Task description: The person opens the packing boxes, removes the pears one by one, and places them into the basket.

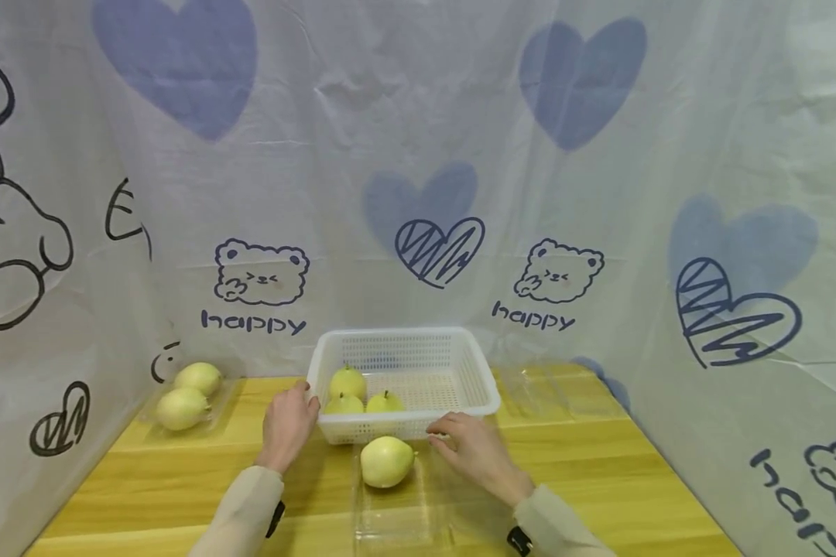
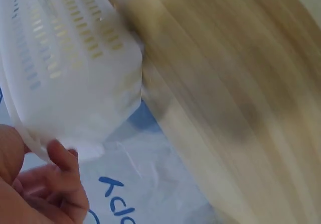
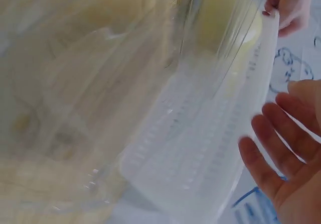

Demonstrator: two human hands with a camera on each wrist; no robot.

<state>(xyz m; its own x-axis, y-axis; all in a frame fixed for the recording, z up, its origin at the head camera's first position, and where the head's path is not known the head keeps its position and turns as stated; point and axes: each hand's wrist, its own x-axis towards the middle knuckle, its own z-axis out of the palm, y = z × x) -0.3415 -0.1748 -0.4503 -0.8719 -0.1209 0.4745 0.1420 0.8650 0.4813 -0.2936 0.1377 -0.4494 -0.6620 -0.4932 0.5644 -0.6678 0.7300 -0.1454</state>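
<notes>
A white plastic basket (image 1: 404, 426) stands on the table with three yellow-green pears (image 1: 348, 383) in its left part. My left hand (image 1: 289, 427) pinches the basket's left rim; in the left wrist view the thumb and fingers (image 2: 62, 156) lie on either side of that edge. Close to the front rim, my right hand (image 1: 479, 452) holds nothing, its fingers (image 3: 273, 156) spread and slightly bent in the right wrist view. Between the forearms lies a clear plastic box (image 1: 393, 526) with one pear (image 1: 387, 463) at its far end.
At the table's left back, another clear box (image 1: 217, 414) holds two pears (image 1: 183, 408). More clear plastic boxes (image 1: 536, 391) stand right of the basket, hard to make out. A printed white sheet (image 1: 348, 155) hangs behind and along both sides of the wooden table (image 1: 592, 480).
</notes>
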